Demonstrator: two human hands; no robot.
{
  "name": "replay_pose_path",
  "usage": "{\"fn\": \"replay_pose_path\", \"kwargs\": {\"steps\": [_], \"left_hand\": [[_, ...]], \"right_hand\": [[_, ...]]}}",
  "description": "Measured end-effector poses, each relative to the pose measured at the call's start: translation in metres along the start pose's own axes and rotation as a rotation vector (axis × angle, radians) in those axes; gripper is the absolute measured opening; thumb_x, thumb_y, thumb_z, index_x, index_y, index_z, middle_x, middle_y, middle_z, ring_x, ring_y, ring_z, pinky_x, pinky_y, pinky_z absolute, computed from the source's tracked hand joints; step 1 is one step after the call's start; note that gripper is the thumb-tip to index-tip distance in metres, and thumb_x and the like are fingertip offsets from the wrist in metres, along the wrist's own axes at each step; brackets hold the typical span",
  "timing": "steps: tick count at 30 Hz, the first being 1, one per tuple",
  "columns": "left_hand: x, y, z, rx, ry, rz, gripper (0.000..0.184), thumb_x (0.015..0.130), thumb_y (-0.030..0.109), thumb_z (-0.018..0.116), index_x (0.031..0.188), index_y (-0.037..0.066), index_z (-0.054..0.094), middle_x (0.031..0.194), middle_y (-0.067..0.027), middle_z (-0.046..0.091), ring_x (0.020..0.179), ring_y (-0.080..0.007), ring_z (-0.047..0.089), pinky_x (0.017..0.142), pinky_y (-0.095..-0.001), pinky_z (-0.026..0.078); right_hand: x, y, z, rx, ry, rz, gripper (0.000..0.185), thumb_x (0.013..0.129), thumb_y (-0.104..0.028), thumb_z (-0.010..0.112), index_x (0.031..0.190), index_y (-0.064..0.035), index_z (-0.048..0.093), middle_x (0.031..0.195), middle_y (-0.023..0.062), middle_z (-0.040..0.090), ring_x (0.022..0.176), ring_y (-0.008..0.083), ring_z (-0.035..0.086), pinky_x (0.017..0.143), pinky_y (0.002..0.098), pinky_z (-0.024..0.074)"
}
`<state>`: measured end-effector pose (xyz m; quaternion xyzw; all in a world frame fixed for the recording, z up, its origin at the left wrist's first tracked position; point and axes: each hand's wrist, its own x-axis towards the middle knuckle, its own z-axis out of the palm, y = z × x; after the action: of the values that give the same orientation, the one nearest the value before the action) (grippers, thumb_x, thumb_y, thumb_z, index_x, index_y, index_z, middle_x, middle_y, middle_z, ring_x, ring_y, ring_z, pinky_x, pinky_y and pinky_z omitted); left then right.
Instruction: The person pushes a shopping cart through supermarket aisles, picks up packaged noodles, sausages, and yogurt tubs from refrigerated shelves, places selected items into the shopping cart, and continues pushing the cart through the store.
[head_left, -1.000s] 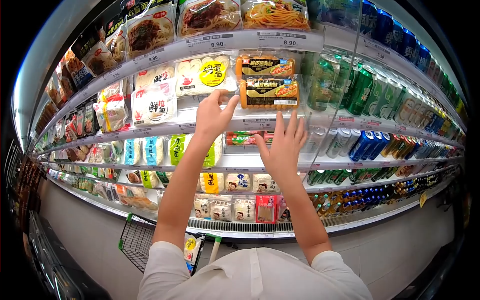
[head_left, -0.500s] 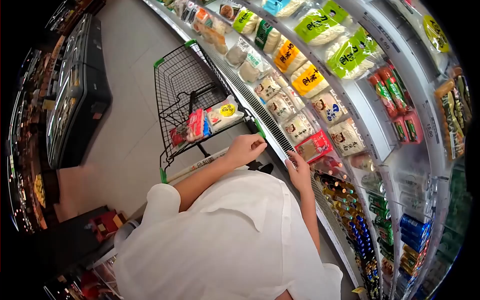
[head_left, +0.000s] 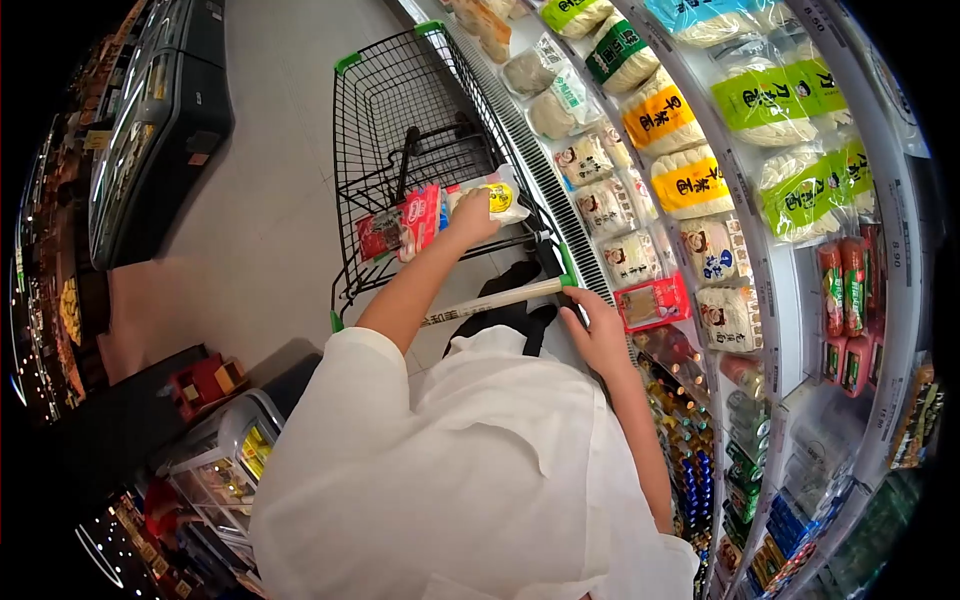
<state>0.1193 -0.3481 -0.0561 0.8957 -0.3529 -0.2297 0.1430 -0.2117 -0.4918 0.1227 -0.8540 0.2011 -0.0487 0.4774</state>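
My left hand reaches into the near end of the shopping cart, its fingers curled at the edge of a white plastic bag with a yellow round label. Beside that bag lie a red-and-white packet and a dark red packet. My right hand is open, thumb and fingers apart, its fingertips close to the green end cap of the cart handle. I cannot tell whether they touch it. Nothing shows in the right hand.
A refrigerated shelf with bagged noodles and a red packet runs along the right. Bottles stand lower down. A dark freezer case is at the left, across the tiled floor.
My left hand has moved from in front of my body forward to the white bag in the cart. My right hand has shifted slightly down in view, nearer the handle's end.
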Motion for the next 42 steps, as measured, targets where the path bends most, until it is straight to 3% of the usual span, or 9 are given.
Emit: {"fn": "replay_pose_path", "kwargs": {"steps": [6, 16, 18, 19, 27, 32, 37, 40, 42], "left_hand": [[0.029, -0.017, 0.033, 0.343, -0.238, -0.098, 0.145, 0.063, 0.038, 0.107, 0.177, 0.013, 0.021, 0.172, -0.02, 0.036, 0.157, -0.0516, 0.039, 0.115, -0.0702, 0.049], [0.058, -0.029, 0.027, 0.406, -0.32, -0.057, 0.119, 0.073, 0.027, 0.095, 0.172, 0.009, 0.031, 0.154, -0.0229, 0.06, 0.142, -0.0476, 0.06, 0.107, -0.0631, 0.056], [0.087, -0.05, 0.023, 0.234, -0.543, 0.042, 0.112, 0.076, 0.025, 0.088, 0.173, 0.009, 0.034, 0.141, -0.0247, 0.071, 0.127, -0.0419, 0.072, 0.105, -0.0499, 0.06], [0.079, -0.034, -0.017, 0.145, -0.542, 0.068, 0.085, 0.077, 0.022, 0.082, 0.155, -0.002, 0.057, 0.128, -0.0245, 0.078, 0.117, -0.0363, 0.077, 0.101, -0.0409, 0.06], [0.066, -0.049, -0.107, -0.665, -0.774, -0.264, 0.055, 0.084, 0.016, 0.079, 0.135, -0.006, 0.073, 0.123, -0.0163, 0.081, 0.105, -0.0239, 0.079, 0.094, -0.0379, 0.062], [-0.016, 0.073, -0.234, -0.857, -0.428, 0.027, 0.05, 0.094, 0.008, 0.082, 0.14, -0.005, 0.07, 0.126, -0.0127, 0.08, 0.108, -0.0182, 0.077, 0.096, -0.035, 0.062], [-0.105, 0.238, -0.326, -0.259, -0.027, 0.672, 0.06, 0.09, 0.007, 0.084, 0.147, 0.005, 0.067, 0.133, -0.0111, 0.078, 0.119, -0.031, 0.075, 0.106, -0.0414, 0.058], [-0.134, 0.294, -0.308, 0.193, 0.167, 1.187, 0.073, 0.085, 0.01, 0.084, 0.154, 0.013, 0.063, 0.158, -0.0107, 0.064, 0.147, -0.0347, 0.058, 0.123, -0.054, 0.045], [-0.133, 0.301, -0.298, 0.4, 0.189, 1.354, 0.077, 0.089, 0.021, 0.086, 0.161, 0.014, 0.057, 0.173, -0.0146, 0.046, 0.16, -0.0342, 0.043, 0.13, -0.0575, 0.033]], "right_hand": [[0.017, -0.004, 0.003, -0.053, -0.046, 0.076, 0.036, 0.102, -0.019, 0.075, 0.134, -0.0032, 0.073, 0.128, 0.0206, 0.077, 0.116, 0.0423, 0.073, 0.1, 0.0471, 0.0583], [0.019, -0.003, 0.003, 0.026, 0.015, 0.146, 0.038, 0.102, -0.015, 0.075, 0.136, 0.0, 0.072, 0.127, 0.0226, 0.077, 0.117, 0.0388, 0.076, 0.102, 0.0435, 0.0585], [0.018, 0.0, 0.005, 0.042, 0.021, 0.155, 0.038, 0.102, -0.016, 0.075, 0.136, -0.0011, 0.073, 0.127, 0.0221, 0.078, 0.115, 0.0393, 0.076, 0.099, 0.0441, 0.0594], [0.018, 0.0, 0.006, 0.057, 0.025, 0.164, 0.038, 0.102, -0.017, 0.076, 0.136, -0.0023, 0.073, 0.127, 0.0217, 0.078, 0.113, 0.0398, 0.076, 0.096, 0.0448, 0.0602], [0.021, 0.009, -0.002, 0.24, 0.025, 0.297, 0.038, 0.104, -0.023, 0.076, 0.136, -0.0033, 0.075, 0.126, 0.0192, 0.08, 0.112, 0.0298, 0.078, 0.094, 0.04, 0.06], [0.034, 0.0, -0.017, 0.637, -0.035, 0.335, 0.052, 0.113, -0.039, 0.065, 0.149, -0.0024, 0.069, 0.141, 0.0161, 0.077, 0.123, 0.0262, 0.075, 0.105, 0.0361, 0.0563], [0.049, -0.081, -0.096, 1.494, -0.29, 0.063, 0.14, 0.08, -0.108, 0.047, 0.178, -0.01, 0.027, 0.171, 0.0192, 0.05, 0.153, 0.035, 0.054, 0.125, 0.0563, 0.0445], [0.022, -0.092, -0.123, 1.681, 0.107, -0.17, 0.136, 0.079, -0.097, 0.069, 0.175, -0.0074, 0.032, 0.17, 0.0182, 0.051, 0.152, 0.0375, 0.056, 0.126, 0.0559, 0.047], [-0.002, -0.048, -0.135, 1.59, 0.021, -0.196, 0.089, 0.098, -0.053, 0.079, 0.166, -0.0047, 0.047, 0.16, 0.0195, 0.062, 0.144, 0.0341, 0.065, 0.122, 0.0515, 0.0527]]}}
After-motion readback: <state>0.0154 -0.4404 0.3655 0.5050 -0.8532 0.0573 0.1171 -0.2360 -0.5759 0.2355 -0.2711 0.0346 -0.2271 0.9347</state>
